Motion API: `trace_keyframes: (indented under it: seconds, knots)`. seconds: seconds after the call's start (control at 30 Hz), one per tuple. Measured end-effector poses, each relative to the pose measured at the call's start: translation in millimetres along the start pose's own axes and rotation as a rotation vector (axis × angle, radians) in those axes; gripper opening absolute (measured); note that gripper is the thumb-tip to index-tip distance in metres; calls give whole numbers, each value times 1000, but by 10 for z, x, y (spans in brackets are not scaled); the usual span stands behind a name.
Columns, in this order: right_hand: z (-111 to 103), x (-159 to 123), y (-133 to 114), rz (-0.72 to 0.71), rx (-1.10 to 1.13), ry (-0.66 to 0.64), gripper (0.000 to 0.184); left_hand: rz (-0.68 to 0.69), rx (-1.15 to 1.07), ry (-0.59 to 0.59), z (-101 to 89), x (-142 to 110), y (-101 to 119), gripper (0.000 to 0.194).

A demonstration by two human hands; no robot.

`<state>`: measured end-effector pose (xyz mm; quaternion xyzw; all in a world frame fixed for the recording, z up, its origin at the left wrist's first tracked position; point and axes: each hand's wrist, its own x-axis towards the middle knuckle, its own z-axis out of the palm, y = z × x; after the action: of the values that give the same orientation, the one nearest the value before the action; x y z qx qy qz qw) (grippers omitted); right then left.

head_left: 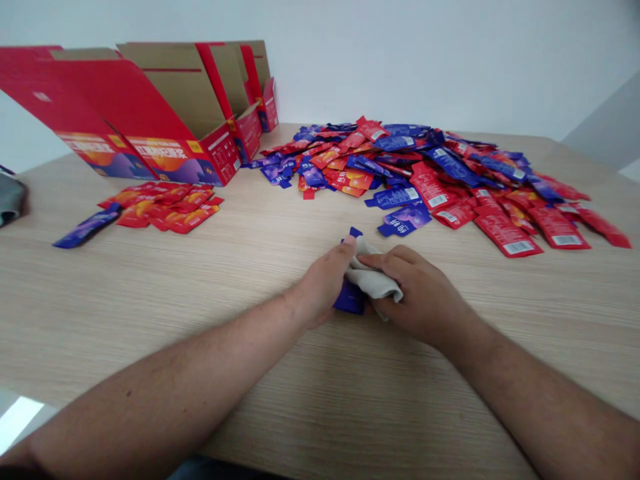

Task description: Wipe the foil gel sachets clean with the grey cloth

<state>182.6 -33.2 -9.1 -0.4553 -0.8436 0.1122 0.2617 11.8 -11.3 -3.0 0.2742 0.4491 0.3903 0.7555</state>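
Note:
Near the middle of the table, my left hand (325, 280) grips a blue sachet (350, 300), its thumb on the upper part. A pale grey cloth (375, 281) is bunched in my right hand (420, 290) and lies pressed against the sachet, covering much of its face. The sachet's lower end and a small top corner show past the cloth. Just beyond my hands, a blue-purple sachet (406, 219) lies flat at the front of a large heap of red and blue sachets (385, 157).
Several red cardboard boxes (175, 157) with raised flaps stand at the back left. Before them lies a smaller group of red-orange sachets (165, 205), with one blue sachet (87, 227) at its left. A dark grey object (11, 197) sits at the far left edge.

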Motion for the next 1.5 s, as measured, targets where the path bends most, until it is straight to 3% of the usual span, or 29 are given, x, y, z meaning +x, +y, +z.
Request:
trace_keyframes:
  seconds: [0.1,0.27,0.43,0.6,0.8,0.97,1.17,1.33,1.5]
  knots:
    - [11,-5,-5,18,1,40,56,-7,9,-6,-14,10,-17,38]
    - [-34,-31,-116,-76,45,-95,56,95,-71,29,-46,76,-62,44]
    - [-31,-2,-42,-4,-32,25,55,-20,-6,-10,-43,63,-52,48]
    - [-68,-14,-124,-108,10,-113,51,75,-47,-24,-49,58,-40,46]
    - [-50,7,-22,-25,-55,-4,56,-79,-47,-36,-39,60,-9,52]
    - [-58,-12,-92,-140,18,-97,53,36,-68,-17,-9,34,-11,48]
    - [-59,-4,-26,-22,-45,-9,55,-50,-52,-25,-16,35,-3,56]
    - [-91,-20,-103,-141,21,-135,52,23,-59,-29,-28,33,-1,56]
    - [-72,21,-7,6,-76,24,54,-111,-27,-50,-37,-9,56,65]
